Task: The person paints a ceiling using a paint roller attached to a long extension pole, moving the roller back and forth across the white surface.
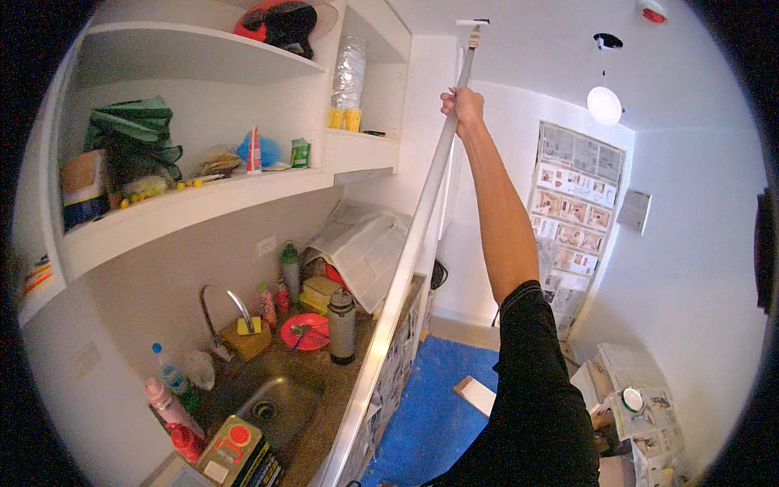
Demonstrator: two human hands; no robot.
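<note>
My right hand (464, 109), at the end of a raised arm in a black sleeve, is closed round a long pale pole (418, 231). The pole slants from the lower edge of the picture up to the ceiling. At its top is what looks like a paintbrush (475, 37), its tip at or close to a small white-edged slot (472, 22) in the ceiling; whether it touches cannot be made out. My left hand is out of view.
Left of the pole are open shelves (203, 195) and a counter with a sink (280, 410), bottles and a red plate (305, 332). A round light (604, 105) dangles from the ceiling. Newspaper covers a door (572, 219). Blue sheeting (430, 390) covers the floor; covered boxes (637, 373) stand right.
</note>
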